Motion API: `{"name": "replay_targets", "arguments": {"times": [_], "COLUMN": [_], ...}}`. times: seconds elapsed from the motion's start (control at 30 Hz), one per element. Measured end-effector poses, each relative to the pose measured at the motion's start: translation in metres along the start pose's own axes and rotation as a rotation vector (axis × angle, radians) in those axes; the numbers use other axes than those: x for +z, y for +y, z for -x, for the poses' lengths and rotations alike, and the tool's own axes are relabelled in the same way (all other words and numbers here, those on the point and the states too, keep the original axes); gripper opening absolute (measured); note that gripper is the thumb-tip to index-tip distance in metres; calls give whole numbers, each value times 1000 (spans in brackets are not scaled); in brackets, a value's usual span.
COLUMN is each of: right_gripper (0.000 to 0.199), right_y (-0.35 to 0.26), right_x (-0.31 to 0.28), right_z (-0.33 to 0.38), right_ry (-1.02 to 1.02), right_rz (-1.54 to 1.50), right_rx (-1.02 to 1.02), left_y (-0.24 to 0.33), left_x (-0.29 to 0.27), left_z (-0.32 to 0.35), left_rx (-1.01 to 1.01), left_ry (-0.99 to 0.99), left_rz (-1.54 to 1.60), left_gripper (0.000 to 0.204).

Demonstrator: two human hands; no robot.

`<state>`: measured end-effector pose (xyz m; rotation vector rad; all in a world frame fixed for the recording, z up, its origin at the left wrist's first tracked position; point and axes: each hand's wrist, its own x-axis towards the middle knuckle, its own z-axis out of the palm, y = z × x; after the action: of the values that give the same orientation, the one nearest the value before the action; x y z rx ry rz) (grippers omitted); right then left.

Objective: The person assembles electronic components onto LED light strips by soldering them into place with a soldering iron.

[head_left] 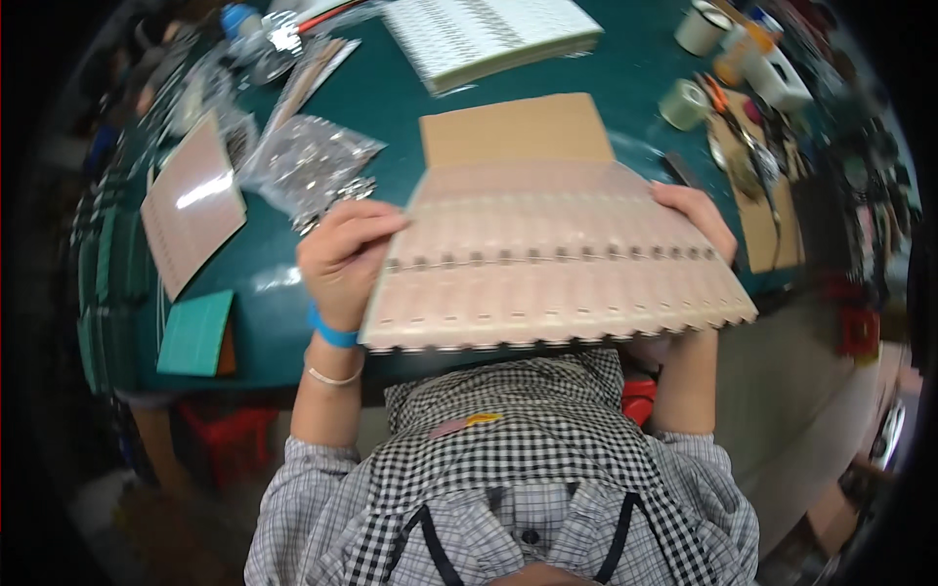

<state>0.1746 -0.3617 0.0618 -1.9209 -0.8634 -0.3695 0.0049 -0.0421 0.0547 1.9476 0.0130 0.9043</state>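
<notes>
A pinkish, shiny panel sheet [557, 264] with a row of small dark slots and a notched near edge is held up between my two hands, tilted above the table's front edge. My left hand [347, 249], with a blue band at the wrist, pinches its left edge between thumb and fingers. My right hand [699, 220] grips the right edge; part of its fingers is hidden behind the sheet. Just beyond the sheet lies a flat piece of brown cardboard [518, 127], its near part covered by the sheet.
On the green table [342, 93] are a stack of white sheets [508, 44], a plastic bag of small metal parts [313, 161], another pinkish panel [195, 205], and a green block [195, 332]. Tape [684, 104] and tools [747, 146] lie right. A red stool [230, 439] stands below.
</notes>
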Motion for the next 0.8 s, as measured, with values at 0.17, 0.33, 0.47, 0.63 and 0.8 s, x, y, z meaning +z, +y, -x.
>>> {"name": "replay_targets", "arguments": {"times": [0.17,0.33,0.47,0.63,0.8], "right_gripper": [25,26,24,23,25], "right_y": [6,9,10,4,0], "right_x": [-3,1,-1,-2,4], "right_z": [5,3,1,-1,-1], "right_ry": [5,4,18,41,70], "right_rz": [-33,-95,-229,-368,-386], "right_rx": [135,205,373,461,516], "left_y": [8,11,14,26,33], "left_x": [6,5,5,1,-5], "left_z": [2,3,3,2,3], "left_rx": [26,85,87,95,235], "left_ry": [-17,-49,-57,-80,-124], "left_rz": [16,3,20,77,133], "left_gripper": [25,26,28,27,26]}}
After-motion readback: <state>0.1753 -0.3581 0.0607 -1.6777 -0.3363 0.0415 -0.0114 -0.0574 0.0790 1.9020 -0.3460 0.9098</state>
